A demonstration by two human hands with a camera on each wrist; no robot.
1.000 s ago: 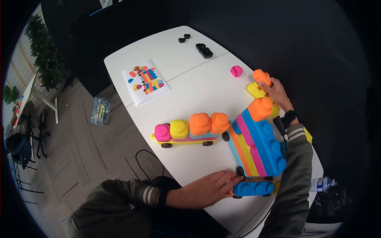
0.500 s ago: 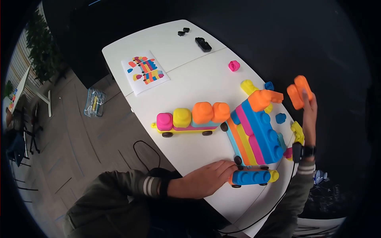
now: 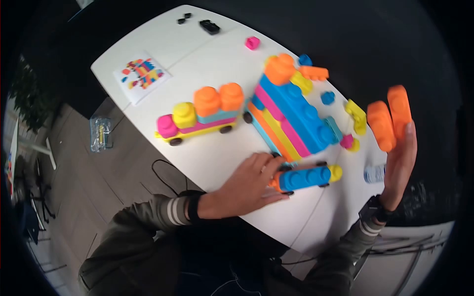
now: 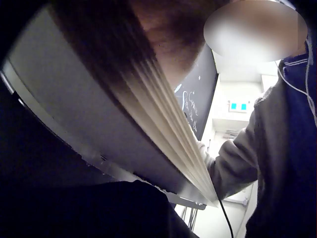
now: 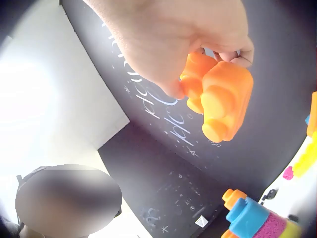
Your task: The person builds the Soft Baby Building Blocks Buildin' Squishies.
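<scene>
My right hand point(image 3: 402, 153) holds two orange toy blocks point(image 5: 229, 96) side by side, raised beyond the table's right edge. The thumb lies against one block in the right wrist view. My left hand point(image 3: 244, 185) is at the orange end of a small toy wagon point(image 3: 306, 177) topped with blue blocks; its fingers lie on the far side and its thumb on the near side. Behind the wagon stands a tall toy vehicle point(image 3: 281, 126) of striped blocks, with an orange block on top. The left wrist view hides the fingertips.
A yellow wheeled toy train point(image 3: 197, 129) carrying pink, yellow and orange blocks is left of the tall vehicle. Loose yellow point(image 3: 356, 117), blue point(image 3: 328, 97) and orange point(image 3: 314, 73) blocks lie along the right edge. A picture sheet point(image 3: 142, 76) and a water bottle point(image 3: 374, 173) are there too.
My right hand has left the far right of the table and come nearer, carrying the two orange blocks. My left thumb now shows, spread from the fingers. The head view has turned.
</scene>
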